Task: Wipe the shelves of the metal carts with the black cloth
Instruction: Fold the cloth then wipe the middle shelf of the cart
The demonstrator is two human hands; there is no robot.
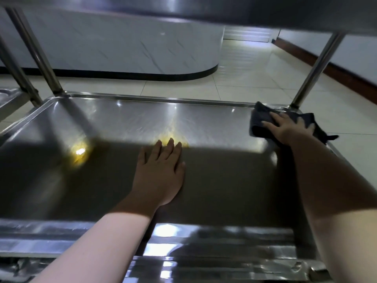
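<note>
two bare forearms reach in over the near rim of the shiny, rectangular stainless steel cart shelf (204, 123), a shallow tray with a raised lip all round. the near half of this shelf lies in shadow and the far half catches the light.

about the middle of the shelf, the left hand (161, 170) lies palm down on the metal, fingers straight and close together, holding nothing. its fingertips reach the edge of the shadow.

at the far right corner of the shelf, the right hand (289, 127) presses flat on the crumpled black cloth (261, 121), fingers spread and nearly straight on top of it, not curled round it. the cloth sits on the shelf floor against the corner, and one end of it spills over the right rim.

from that same corner a round steel post (314, 72) rises at a slant, and a matching post (38, 54) rises from the far left corner. both meet the grey metal upper shelf (285, 13) overhead.

just left of the shelf, a second steel cart (10, 99) shows its corner. beyond the far rim lie pale glossy floor tiles (244, 78), then a white curved counter with a black base (122, 48), and far right a dark brown skirting board (326, 66).
</note>
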